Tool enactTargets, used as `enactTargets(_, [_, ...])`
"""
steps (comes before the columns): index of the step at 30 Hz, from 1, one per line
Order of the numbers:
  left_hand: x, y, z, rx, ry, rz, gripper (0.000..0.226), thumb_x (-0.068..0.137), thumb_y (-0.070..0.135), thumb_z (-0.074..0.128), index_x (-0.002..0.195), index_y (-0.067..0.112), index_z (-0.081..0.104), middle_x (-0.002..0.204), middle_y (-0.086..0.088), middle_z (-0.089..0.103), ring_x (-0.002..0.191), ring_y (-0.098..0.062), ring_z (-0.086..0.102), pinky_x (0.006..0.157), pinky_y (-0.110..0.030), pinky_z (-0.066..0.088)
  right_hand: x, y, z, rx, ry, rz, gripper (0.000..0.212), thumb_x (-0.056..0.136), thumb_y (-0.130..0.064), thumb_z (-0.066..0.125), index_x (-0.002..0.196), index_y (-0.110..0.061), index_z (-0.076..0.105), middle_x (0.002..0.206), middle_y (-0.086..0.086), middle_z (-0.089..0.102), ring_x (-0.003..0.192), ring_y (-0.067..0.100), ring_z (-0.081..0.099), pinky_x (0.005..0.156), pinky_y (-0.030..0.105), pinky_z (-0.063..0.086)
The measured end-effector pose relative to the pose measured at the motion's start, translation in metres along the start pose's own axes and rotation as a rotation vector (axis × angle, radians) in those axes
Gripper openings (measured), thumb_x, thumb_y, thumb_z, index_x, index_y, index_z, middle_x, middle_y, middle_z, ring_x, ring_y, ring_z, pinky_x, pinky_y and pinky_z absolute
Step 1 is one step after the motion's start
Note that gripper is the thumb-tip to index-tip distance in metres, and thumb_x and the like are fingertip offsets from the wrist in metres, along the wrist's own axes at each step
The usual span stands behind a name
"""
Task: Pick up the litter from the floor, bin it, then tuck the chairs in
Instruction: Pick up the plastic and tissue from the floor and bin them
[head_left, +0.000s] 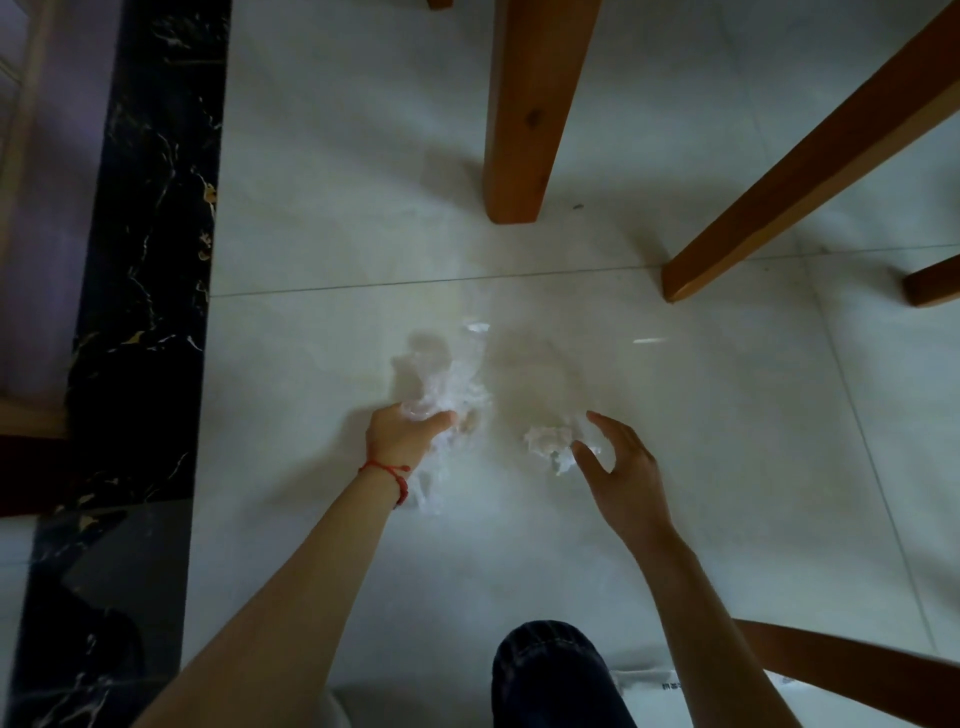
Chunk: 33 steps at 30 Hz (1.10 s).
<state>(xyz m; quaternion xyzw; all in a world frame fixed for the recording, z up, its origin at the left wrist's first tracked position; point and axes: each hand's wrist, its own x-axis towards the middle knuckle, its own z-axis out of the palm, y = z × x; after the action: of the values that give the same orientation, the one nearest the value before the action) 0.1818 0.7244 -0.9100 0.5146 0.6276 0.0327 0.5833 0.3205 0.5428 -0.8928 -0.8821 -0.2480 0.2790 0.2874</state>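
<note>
A clear crumpled plastic wrapper (451, 384) lies on the pale floor tiles, and my left hand (404, 435) is closed on its near end, a red string at the wrist. Part of the wrapper trails down beside my left forearm. A crumpled white tissue (548, 446) lies to the right of it. My right hand (621, 467) hovers at the tissue with fingers spread, thumb and fingertips around its right side; contact is unclear.
Wooden chair legs (524, 114) (810, 171) stand beyond the litter, another wooden piece (852, 670) at lower right. A black marble strip (140, 312) runs down the left. My knee in dark trousers (550, 675) is at the bottom, with a printed white paper (649, 685) beside it.
</note>
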Motion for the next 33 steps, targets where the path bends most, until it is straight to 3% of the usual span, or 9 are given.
enactTargets(3, [-0.007, -0.005, -0.001, -0.064, 0.075, -0.012, 0.019, 0.069, 0.020, 0.077, 0.069, 0.007, 0.063, 0.045, 0.004, 0.057, 0.049, -0.013, 0.051, 0.049, -0.019, 0.045, 0.003, 0.003, 0.012, 0.042, 0.022, 0.028, 0.047, 0.081, -0.023, 0.067, 0.125, -0.014, 0.054, 0.129, 0.008, 0.056, 0.117, 0.024, 0.053, 0.094, 0.024, 0.036])
enactTargets(7, [-0.022, -0.019, -0.007, -0.129, 0.131, -0.032, 0.022, 0.068, 0.019, 0.079, 0.061, 0.010, 0.060, 0.046, 0.002, 0.058, 0.051, -0.017, 0.053, 0.059, -0.028, 0.046, 0.008, 0.003, 0.032, 0.024, 0.027, 0.063, 0.055, 0.075, -0.030, 0.073, 0.125, -0.018, 0.054, 0.129, 0.004, 0.056, 0.119, 0.023, 0.049, 0.096, 0.031, 0.039])
enactTargets(10, [-0.032, -0.031, -0.012, -0.119, 0.147, -0.041, 0.021, 0.069, 0.019, 0.077, 0.062, 0.009, 0.060, 0.048, -0.001, 0.058, 0.051, -0.017, 0.052, 0.055, -0.025, 0.044, 0.013, -0.001, 0.040, -0.034, 0.058, 0.081, 0.056, 0.075, -0.034, 0.072, 0.126, -0.022, 0.053, 0.130, 0.000, 0.052, 0.121, 0.020, 0.043, 0.093, 0.033, 0.039])
enactTargets(16, [-0.035, -0.037, -0.016, -0.116, 0.158, -0.057, 0.020, 0.071, 0.020, 0.076, 0.062, 0.013, 0.060, 0.059, -0.005, 0.058, 0.053, -0.018, 0.054, 0.052, -0.021, 0.044, 0.018, 0.001, 0.053, -0.070, 0.038, 0.064, 0.025, 0.081, -0.025, 0.065, 0.106, -0.025, 0.067, 0.112, 0.000, 0.054, 0.107, 0.018, 0.052, 0.076, 0.021, 0.038])
enactTargets(20, [-0.030, -0.031, -0.015, -0.126, 0.182, -0.037, 0.020, 0.070, 0.020, 0.077, 0.062, 0.013, 0.060, 0.059, -0.004, 0.059, 0.054, -0.018, 0.055, 0.048, -0.016, 0.046, 0.020, 0.003, 0.054, 0.146, 0.087, 0.117, 0.014, 0.079, -0.019, 0.067, 0.092, -0.019, 0.073, 0.095, 0.003, 0.065, 0.085, 0.015, 0.061, 0.065, 0.000, 0.036])
enactTargets(22, [-0.028, -0.028, -0.015, -0.136, 0.197, -0.024, 0.020, 0.069, 0.019, 0.078, 0.063, 0.011, 0.060, 0.056, -0.003, 0.059, 0.052, -0.015, 0.055, 0.053, -0.021, 0.047, 0.020, -0.002, 0.051, 0.341, 0.086, 0.217, 0.013, 0.077, -0.018, 0.070, 0.089, -0.018, 0.073, 0.086, 0.003, 0.068, 0.076, 0.013, 0.063, 0.066, 0.007, 0.043])
enactTargets(24, [-0.029, -0.023, -0.016, -0.150, 0.211, -0.007, 0.019, 0.070, 0.016, 0.077, 0.066, 0.007, 0.061, 0.049, 0.001, 0.057, 0.043, -0.006, 0.053, 0.043, -0.013, 0.043, 0.017, -0.011, 0.047, 0.568, 0.057, 0.301, 0.012, 0.077, -0.012, 0.070, 0.086, -0.021, 0.073, 0.073, 0.002, 0.069, 0.067, 0.011, 0.066, 0.066, 0.022, 0.053])
enactTargets(28, [-0.036, -0.008, -0.020, -0.142, 0.202, -0.007, 0.026, 0.072, 0.014, 0.075, 0.087, -0.004, 0.063, 0.060, -0.006, 0.055, 0.034, 0.001, 0.050, 0.036, -0.005, 0.035, 0.011, -0.029, 0.031, 0.704, 0.026, 0.360, 0.015, 0.080, -0.008, 0.068, 0.095, -0.010, 0.071, 0.064, 0.002, 0.063, 0.056, 0.003, 0.061, 0.057, 0.015, 0.053])
enactTargets(33, [-0.062, 0.018, -0.033, -0.128, 0.177, -0.011, 0.037, 0.072, 0.013, 0.075, 0.097, -0.011, 0.063, 0.065, -0.007, 0.056, 0.037, -0.002, 0.052, 0.037, -0.005, 0.036, -0.002, -0.057, 0.003, 0.741, 0.011, 0.434, 0.007, 0.079, -0.007, 0.069, 0.081, -0.014, 0.070, 0.057, -0.002, 0.063, 0.052, 0.001, 0.060, 0.055, 0.015, 0.052])
